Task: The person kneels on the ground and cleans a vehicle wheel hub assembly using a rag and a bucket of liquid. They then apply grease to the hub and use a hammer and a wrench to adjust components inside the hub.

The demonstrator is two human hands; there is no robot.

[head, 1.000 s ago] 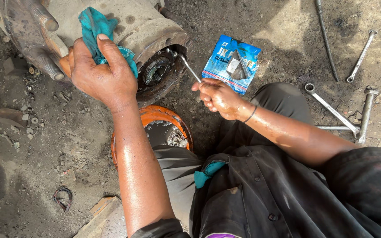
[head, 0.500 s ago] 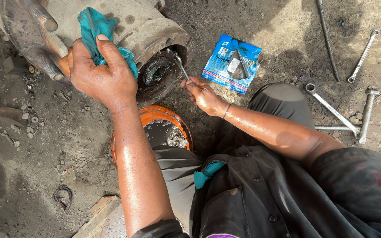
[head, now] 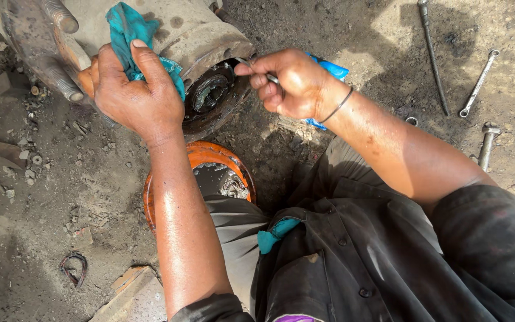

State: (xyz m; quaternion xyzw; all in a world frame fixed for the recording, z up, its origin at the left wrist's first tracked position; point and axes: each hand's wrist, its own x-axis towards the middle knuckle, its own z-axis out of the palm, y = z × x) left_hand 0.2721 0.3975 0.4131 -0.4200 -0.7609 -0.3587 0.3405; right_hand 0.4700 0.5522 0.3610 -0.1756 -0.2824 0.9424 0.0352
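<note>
While the right hand point(head: 287, 83) is closed around a thin metal tool point(head: 251, 67), the tool's tip points to its left, just beside the open hub bore point(head: 210, 92); further left, the left hand point(head: 135, 95) presses a teal rag point(head: 127, 30) on the axle housing point(head: 174, 27)

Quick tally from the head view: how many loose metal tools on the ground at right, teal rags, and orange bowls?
Long rod: 1
Wrenches: 2
Teal rags, one under the left hand, one at the shirt: 2
Orange bowl: 1
Total: 6
</note>
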